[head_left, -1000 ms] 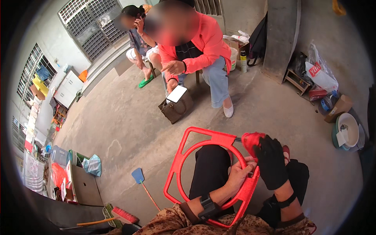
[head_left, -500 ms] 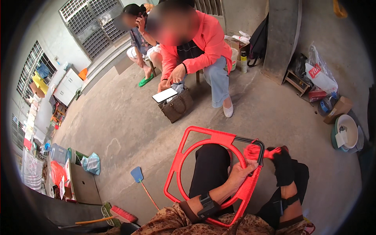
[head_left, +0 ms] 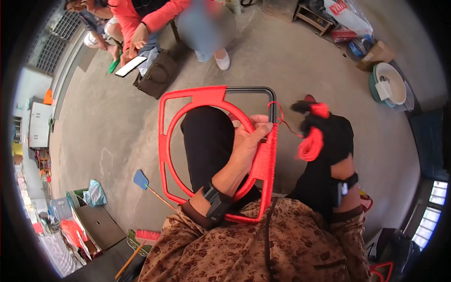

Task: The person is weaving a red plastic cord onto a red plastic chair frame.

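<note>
A square frame (head_left: pixel 209 95) with a ring inside it tilts over my lap, mostly wound in red cord. Dark double rods (head_left: pixel 251 90) show bare at its far right corner. My bare left hand (head_left: pixel 245 144) grips the frame's right side, thumb on top, just below that bare stretch. To the right, my right hand (head_left: pixel 314 121) wears a black glove and is closed around a bundle of red cord (head_left: pixel 310 144), which sticks out above and below the fingers. A thin strand loops from the bundle to the rods near the corner.
Two people sit ahead; one in a pink jacket (head_left: pixel 162 16) touches a phone (head_left: pixel 131 66) beside a brown handbag (head_left: pixel 157 75). On the floor lie a blue swatter (head_left: pixel 140 179) and a red-bristled brush (head_left: pixel 147 234). Basins (head_left: pixel 391 82) and a cardboard box (head_left: pixel 377 55) stand far right.
My view has tipped downward, showing more of my lap. My right hand has come away from the frame's corner with the cord bundle, drawing out the strand. My left hand still grips the frame.
</note>
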Action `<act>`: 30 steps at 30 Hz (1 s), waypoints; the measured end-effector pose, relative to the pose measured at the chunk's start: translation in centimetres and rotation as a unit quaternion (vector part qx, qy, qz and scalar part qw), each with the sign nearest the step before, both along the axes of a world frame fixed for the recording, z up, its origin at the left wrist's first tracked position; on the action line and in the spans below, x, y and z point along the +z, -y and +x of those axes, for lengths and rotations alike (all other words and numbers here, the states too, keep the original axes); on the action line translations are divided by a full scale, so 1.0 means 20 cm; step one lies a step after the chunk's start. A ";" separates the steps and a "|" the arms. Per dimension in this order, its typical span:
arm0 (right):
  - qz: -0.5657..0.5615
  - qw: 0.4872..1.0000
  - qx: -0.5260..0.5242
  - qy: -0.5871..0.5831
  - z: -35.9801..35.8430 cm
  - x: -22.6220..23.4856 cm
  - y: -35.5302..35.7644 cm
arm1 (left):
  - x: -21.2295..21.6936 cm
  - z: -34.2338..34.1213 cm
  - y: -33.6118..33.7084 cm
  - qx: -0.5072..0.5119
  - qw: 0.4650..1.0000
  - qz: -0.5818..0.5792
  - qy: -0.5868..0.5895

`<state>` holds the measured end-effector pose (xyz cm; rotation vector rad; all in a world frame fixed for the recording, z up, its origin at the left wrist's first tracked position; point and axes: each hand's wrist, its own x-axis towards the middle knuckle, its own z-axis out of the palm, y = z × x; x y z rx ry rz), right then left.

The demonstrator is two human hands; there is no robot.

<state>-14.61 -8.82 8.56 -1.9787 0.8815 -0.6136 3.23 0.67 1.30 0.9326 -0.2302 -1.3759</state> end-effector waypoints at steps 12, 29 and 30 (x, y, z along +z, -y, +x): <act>0.325 0.938 0.037 0.117 0.04 -0.04 0.01 | 0.00 0.01 0.00 -0.002 1.000 -0.020 -0.017; 0.296 0.855 -0.147 0.400 -0.51 -0.14 0.34 | -0.01 0.04 0.01 -0.041 0.997 0.041 -0.048; 0.294 0.848 -0.150 0.415 -0.60 -0.17 0.39 | -0.02 0.04 0.01 -0.041 0.997 0.050 -0.044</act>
